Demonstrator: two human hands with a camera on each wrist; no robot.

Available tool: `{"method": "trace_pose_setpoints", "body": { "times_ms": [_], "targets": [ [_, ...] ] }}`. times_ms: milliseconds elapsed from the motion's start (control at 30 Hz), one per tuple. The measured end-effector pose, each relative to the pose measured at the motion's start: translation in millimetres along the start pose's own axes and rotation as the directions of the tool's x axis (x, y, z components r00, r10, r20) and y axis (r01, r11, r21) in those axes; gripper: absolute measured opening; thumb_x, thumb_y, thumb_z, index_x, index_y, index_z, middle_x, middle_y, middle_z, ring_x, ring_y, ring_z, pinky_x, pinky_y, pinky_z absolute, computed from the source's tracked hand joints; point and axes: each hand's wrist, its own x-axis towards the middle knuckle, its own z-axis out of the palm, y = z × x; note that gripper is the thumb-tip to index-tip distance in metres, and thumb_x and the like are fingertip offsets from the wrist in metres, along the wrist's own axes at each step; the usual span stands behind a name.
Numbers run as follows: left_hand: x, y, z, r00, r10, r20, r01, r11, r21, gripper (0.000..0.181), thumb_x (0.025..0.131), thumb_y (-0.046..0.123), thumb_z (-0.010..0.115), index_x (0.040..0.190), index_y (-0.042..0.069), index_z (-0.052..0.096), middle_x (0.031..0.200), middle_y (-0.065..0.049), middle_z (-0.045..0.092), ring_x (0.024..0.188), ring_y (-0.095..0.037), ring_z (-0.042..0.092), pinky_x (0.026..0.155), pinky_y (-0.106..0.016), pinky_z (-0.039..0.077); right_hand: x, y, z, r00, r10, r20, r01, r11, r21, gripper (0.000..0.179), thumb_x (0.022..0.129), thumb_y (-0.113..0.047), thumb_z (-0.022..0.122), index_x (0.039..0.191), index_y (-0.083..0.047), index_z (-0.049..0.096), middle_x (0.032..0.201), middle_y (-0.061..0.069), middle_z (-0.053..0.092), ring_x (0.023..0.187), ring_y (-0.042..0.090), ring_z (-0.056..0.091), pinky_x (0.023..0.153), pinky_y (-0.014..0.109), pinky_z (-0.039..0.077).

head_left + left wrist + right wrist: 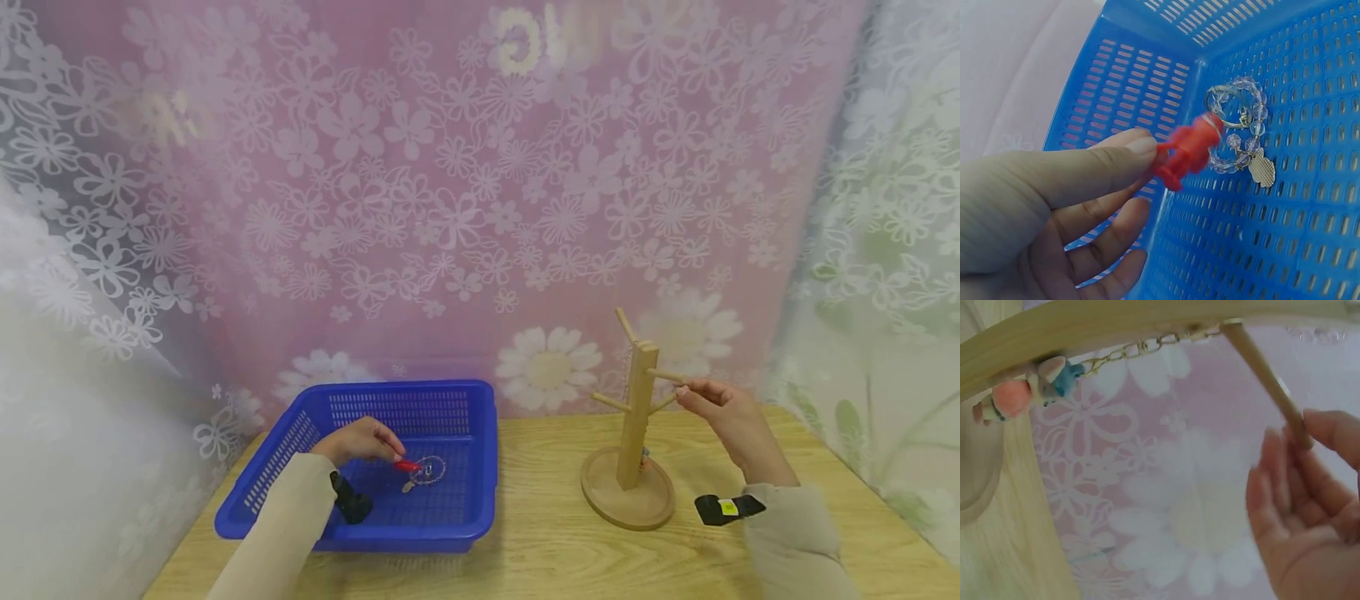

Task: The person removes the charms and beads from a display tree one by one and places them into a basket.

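Observation:
Over the blue basket (480, 533), my left hand (363, 440) pinches a small red figurine (1191, 147) between thumb and forefinger. A metal ring (1211, 100) shows at the figurine's far end; whether it is joined cannot be told. On the basket floor lies a clear beaded bracelet (1259, 112) with a flat textured charm (1262, 170). To the right, my right hand (731, 421) pinches the tip of a wooden peg (1266, 378) on the wooden stand (637, 417). A figurine keychain (1013, 397) in orange and blue hangs by its chain from the stand.
The stand's round base (630, 518) rests on the wood-grain table (540, 500), right of the basket. More pegs (611, 402) stick out from its post. A flowered curtain (450, 208) rises behind the table and along both sides.

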Motion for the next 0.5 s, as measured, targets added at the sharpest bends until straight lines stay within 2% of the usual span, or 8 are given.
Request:
{"method": "trace_pose_setpoints", "body": {
  "times_ms": [100, 167, 200, 267, 400, 433, 500],
  "targets": [
    [-0.1, -1.0, -0.3, 1.000, -0.011, -0.013, 0.011, 1.000, 0.009, 0.020, 0.083, 0.009, 0.070, 0.097, -0.006, 0.070, 0.088, -0.003, 0.069, 0.067, -0.013, 0.048, 0.059, -0.031, 0.041, -5.2, -11.0, 5.6, 0.998, -0.019, -0.055, 0.008, 0.980, -0.201, 0.051, 0.095, -0.037, 0.054, 0.125, 0.003, 0.055, 0.117, 0.009, 0.062, 0.110, 0.026, 0.054, 0.090, 0.048, 0.044],
    [-0.5, -0.8, -0.6, 0.999, -0.024, -0.027, 0.024, 1.000, 0.003, 0.020, 0.083, 0.010, 0.070, 0.097, -0.005, 0.070, 0.089, -0.003, 0.070, 0.069, -0.014, 0.049, 0.060, -0.032, 0.042, -8.3, -18.6, 9.2, 0.994, -0.068, -0.084, 0.043, 0.961, -0.274, 0.054, 0.096, -0.037, 0.052, 0.129, 0.006, 0.050, 0.125, 0.024, 0.055, 0.114, 0.040, 0.049, 0.088, 0.058, 0.041],
    [-0.7, -0.7, -0.7, 0.999, -0.028, -0.035, 0.028, 1.000, -0.001, 0.020, 0.083, 0.010, 0.071, 0.097, -0.004, 0.070, 0.090, -0.003, 0.070, 0.071, -0.016, 0.050, 0.060, -0.032, 0.042, -10.0, -22.4, 10.6, 0.990, -0.097, -0.100, 0.064, 0.953, -0.296, 0.053, 0.097, -0.035, 0.051, 0.131, 0.006, 0.050, 0.128, 0.028, 0.051, 0.116, 0.044, 0.047, 0.088, 0.058, 0.041],
    [-1.6, 0.5, -0.9, 0.998, -0.032, -0.047, 0.032, 0.999, -0.009, 0.019, 0.084, 0.011, 0.070, 0.097, -0.002, 0.071, 0.092, -0.003, 0.070, 0.073, -0.018, 0.051, 0.061, -0.032, 0.043, -13.9, -30.0, 12.7, 0.982, -0.136, -0.133, 0.088, 0.945, -0.315, 0.050, 0.097, -0.036, 0.049, 0.131, 0.001, 0.052, 0.125, 0.016, 0.057, 0.113, 0.033, 0.052, 0.085, 0.049, 0.045],
    [-1.9, 2.9, -1.2, 0.998, -0.018, -0.062, 0.016, 0.999, -0.038, 0.019, 0.085, 0.013, 0.070, 0.098, 0.000, 0.071, 0.095, -0.005, 0.069, 0.073, -0.020, 0.051, 0.061, -0.032, 0.042, -22.5, -45.6, 16.2, 0.954, -0.217, -0.205, 0.167, 0.957, -0.235, 0.041, 0.098, -0.035, 0.049, 0.125, -0.007, 0.060, 0.108, -0.018, 0.062, 0.100, 0.003, 0.055, 0.082, 0.023, 0.044],
    [-1.9, 3.7, -1.1, 0.998, -0.010, -0.067, 0.007, 0.999, -0.044, 0.019, 0.085, 0.013, 0.069, 0.098, 0.000, 0.071, 0.096, -0.007, 0.070, 0.073, -0.021, 0.050, 0.061, -0.033, 0.042, -24.3, -49.5, 17.2, 0.945, -0.241, -0.220, 0.195, 0.958, -0.212, 0.038, 0.098, -0.034, 0.050, 0.123, -0.007, 0.062, 0.103, -0.024, 0.061, 0.095, -0.002, 0.055, 0.079, 0.018, 0.043],
    [-1.5, 5.4, -0.8, 0.997, -0.003, -0.083, -0.002, 0.999, -0.054, 0.019, 0.086, 0.015, 0.069, 0.100, 0.002, 0.071, 0.099, -0.010, 0.070, 0.076, -0.020, 0.053, 0.064, -0.036, 0.044, -27.9, -57.0, 19.3, 0.928, -0.285, -0.240, 0.249, 0.953, -0.171, 0.035, 0.098, -0.030, 0.050, 0.119, -0.006, 0.064, 0.099, -0.023, 0.064, 0.093, -0.001, 0.057, 0.079, 0.012, 0.042]
  ]
}}
